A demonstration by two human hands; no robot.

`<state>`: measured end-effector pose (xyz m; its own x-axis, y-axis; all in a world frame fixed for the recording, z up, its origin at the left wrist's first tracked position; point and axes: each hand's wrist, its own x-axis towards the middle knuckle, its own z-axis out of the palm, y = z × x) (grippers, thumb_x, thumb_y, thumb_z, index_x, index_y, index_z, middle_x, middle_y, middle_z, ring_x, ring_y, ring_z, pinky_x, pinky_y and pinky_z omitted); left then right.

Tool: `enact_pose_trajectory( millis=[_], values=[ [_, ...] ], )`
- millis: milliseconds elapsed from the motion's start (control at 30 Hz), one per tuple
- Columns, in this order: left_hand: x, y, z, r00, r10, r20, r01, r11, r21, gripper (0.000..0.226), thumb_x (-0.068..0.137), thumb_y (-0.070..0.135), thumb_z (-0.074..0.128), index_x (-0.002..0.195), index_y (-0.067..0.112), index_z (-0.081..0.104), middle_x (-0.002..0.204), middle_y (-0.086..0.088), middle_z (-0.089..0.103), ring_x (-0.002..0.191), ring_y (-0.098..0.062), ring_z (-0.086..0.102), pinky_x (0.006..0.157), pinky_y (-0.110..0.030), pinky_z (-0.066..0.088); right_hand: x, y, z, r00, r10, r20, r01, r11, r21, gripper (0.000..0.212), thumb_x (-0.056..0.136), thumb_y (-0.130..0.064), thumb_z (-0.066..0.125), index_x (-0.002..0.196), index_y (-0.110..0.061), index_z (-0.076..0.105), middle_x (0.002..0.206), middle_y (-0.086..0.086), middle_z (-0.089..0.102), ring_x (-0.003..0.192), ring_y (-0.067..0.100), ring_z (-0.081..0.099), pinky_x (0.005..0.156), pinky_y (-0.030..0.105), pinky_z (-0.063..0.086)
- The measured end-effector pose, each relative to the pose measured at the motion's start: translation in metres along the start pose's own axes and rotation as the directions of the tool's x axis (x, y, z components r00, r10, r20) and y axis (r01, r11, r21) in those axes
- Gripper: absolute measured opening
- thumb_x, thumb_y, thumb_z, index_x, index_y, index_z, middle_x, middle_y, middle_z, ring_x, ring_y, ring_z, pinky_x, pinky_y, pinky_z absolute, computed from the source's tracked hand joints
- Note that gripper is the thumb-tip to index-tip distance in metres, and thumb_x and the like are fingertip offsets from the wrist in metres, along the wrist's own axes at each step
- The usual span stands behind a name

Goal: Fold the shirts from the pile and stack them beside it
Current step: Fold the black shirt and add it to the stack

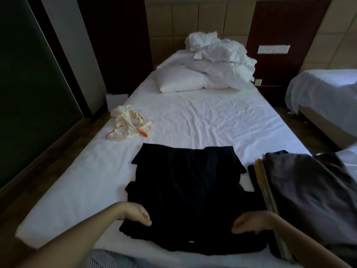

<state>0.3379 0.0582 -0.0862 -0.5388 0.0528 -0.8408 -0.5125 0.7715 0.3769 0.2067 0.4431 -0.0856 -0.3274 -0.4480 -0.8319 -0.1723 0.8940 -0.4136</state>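
1. On the near end of the bed [202, 120], the black shirt [189, 190] lies flat on the white sheet, roughly centred. Its near hem sits close to the mattress edge.
2. Bare sheet beyond the shirt runs up to the pillows [181, 82] and the crumpled white bedding [218, 47] at the headboard.
3. Left side: a strip of bare sheet, then the mattress edge and the dark floor [58, 161]. A crumpled cream garment with orange trim [131, 122] sits near that edge, well apart from the shirt.
4. Right side is tight: the stack of folded clothes [309, 190], grey on top with yellow edges showing, sits just beside the shirt and looks to be touching it low down. A second bed [324, 88] stands past it.
5. Hard to read: the shirt is near-black in dim light, so folds and sleeves barely show. The stack is cut off by the frame's right edge and partly covered by my right forearm.
6. Left hand [138, 214] is on the shirt's near-left part, fingers [144, 219] curled down onto the fabric.
7. Right hand [249, 222] is on the near-right part, fingers [238, 227] curled likewise, pointing inward.
8. I can't tell whether either hand pinches the cloth or just rests on it.
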Motion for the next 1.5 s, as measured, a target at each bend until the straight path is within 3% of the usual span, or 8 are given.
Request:
enact_pose_trajectory(
  millis=[167, 333, 600, 733, 1033, 1200, 1333, 1500],
  values=[
    [0.013, 0.01, -0.027, 0.966, 0.088, -0.242, -0.118, 0.987, -0.113, 0.025, 0.095, 0.04, 0.053, 0.108, 0.021, 0.061, 0.088, 0.006, 0.058, 0.075, -0.006, 0.053, 0.061, -0.014, 0.042, 0.03, -0.009, -0.035, 0.856, -0.109, -0.506, 0.208, 0.968, 0.143, 0.021, 0.096, -0.02, 0.052, 0.103, -0.003, 0.063, 0.086, 0.003, 0.058, 0.08, 0.017, 0.059, 0.061, 0.015, 0.037],
    [0.044, 0.018, -0.058, 0.8, 0.047, -0.598, -0.245, 0.936, -0.254, 0.017, 0.093, 0.022, 0.058, 0.109, 0.016, 0.059, 0.113, -0.004, 0.059, 0.098, -0.013, 0.056, 0.076, -0.018, 0.043, 0.053, -0.015, -0.064, 0.673, -0.007, -0.74, 0.244, 0.946, 0.213, 0.038, 0.094, -0.018, 0.057, 0.129, -0.008, 0.05, 0.127, 0.009, 0.049, 0.112, 0.026, 0.053, 0.082, 0.025, 0.041],
    [0.079, 0.023, -0.071, 0.773, -0.279, -0.57, -0.175, 0.769, -0.614, 0.081, 0.084, 0.025, 0.066, 0.148, 0.014, 0.017, 0.138, -0.014, 0.041, 0.118, -0.03, 0.049, 0.101, -0.039, 0.044, 0.067, -0.021, -0.076, 0.817, 0.277, -0.506, 0.328, 0.5, 0.802, 0.053, 0.096, -0.02, 0.053, 0.142, -0.002, 0.032, 0.122, 0.014, 0.055, 0.096, 0.027, 0.057, 0.061, 0.024, 0.043],
    [0.079, 0.019, -0.07, 0.755, -0.41, -0.512, -0.072, 0.724, -0.686, 0.088, 0.084, 0.031, 0.068, 0.148, 0.006, 0.013, 0.144, -0.017, 0.03, 0.127, -0.033, 0.041, 0.104, -0.039, 0.041, 0.063, -0.031, -0.074, 0.871, 0.26, -0.417, 0.237, 0.52, 0.82, 0.042, 0.094, -0.022, 0.058, 0.125, 0.004, 0.052, 0.086, 0.009, 0.061, 0.073, 0.021, 0.06, 0.048, 0.022, 0.049],
    [0.036, 0.01, -0.065, 0.929, -0.185, -0.321, -0.197, 0.489, -0.85, 0.052, 0.089, 0.028, 0.065, 0.132, 0.002, 0.052, 0.117, -0.019, 0.063, 0.105, -0.032, 0.061, 0.093, -0.038, 0.049, 0.02, -0.044, -0.085, 0.836, 0.176, -0.519, 0.316, 0.619, 0.719, 0.029, 0.096, -0.022, 0.053, 0.115, 0.0, 0.056, 0.093, 0.012, 0.063, 0.076, 0.024, 0.061, 0.065, 0.028, 0.047],
    [-0.027, 0.026, -0.098, 0.837, -0.09, -0.54, -0.49, 0.318, -0.812, 0.017, 0.095, 0.026, 0.056, 0.102, 0.014, 0.064, 0.068, -0.002, 0.068, 0.056, -0.013, 0.064, 0.051, -0.021, 0.048, -0.026, -0.047, -0.107, 0.678, 0.167, -0.716, 0.587, 0.462, 0.664, 0.01, 0.089, -0.011, 0.062, 0.084, -0.003, 0.065, 0.066, 0.005, 0.068, 0.053, 0.015, 0.065, 0.055, 0.024, 0.054],
    [-0.088, 0.039, -0.146, 0.707, -0.03, -0.706, -0.684, 0.22, -0.695, 0.018, 0.097, 0.029, 0.05, 0.089, 0.02, 0.063, 0.064, 0.003, 0.063, 0.052, -0.01, 0.06, 0.05, -0.021, 0.047, -0.077, -0.055, -0.148, 0.553, 0.2, -0.809, 0.708, 0.4, 0.583, 0.023, 0.09, -0.018, 0.061, 0.07, -0.01, 0.054, 0.05, 0.001, 0.049, 0.034, 0.007, 0.049, 0.037, 0.017, 0.037],
    [-0.169, 0.061, -0.188, 0.553, 0.042, -0.832, -0.724, 0.519, -0.455, 0.015, 0.092, 0.018, 0.059, 0.081, 0.015, 0.07, 0.074, 0.0, 0.07, 0.063, -0.009, 0.067, 0.071, -0.028, 0.047, -0.139, -0.079, -0.2, 0.336, 0.133, -0.932, 0.821, 0.443, 0.359, 0.027, 0.093, -0.02, 0.058, 0.07, -0.017, 0.044, 0.061, 0.001, 0.042, 0.038, 0.003, 0.045, 0.036, 0.014, 0.032]
  ],
)
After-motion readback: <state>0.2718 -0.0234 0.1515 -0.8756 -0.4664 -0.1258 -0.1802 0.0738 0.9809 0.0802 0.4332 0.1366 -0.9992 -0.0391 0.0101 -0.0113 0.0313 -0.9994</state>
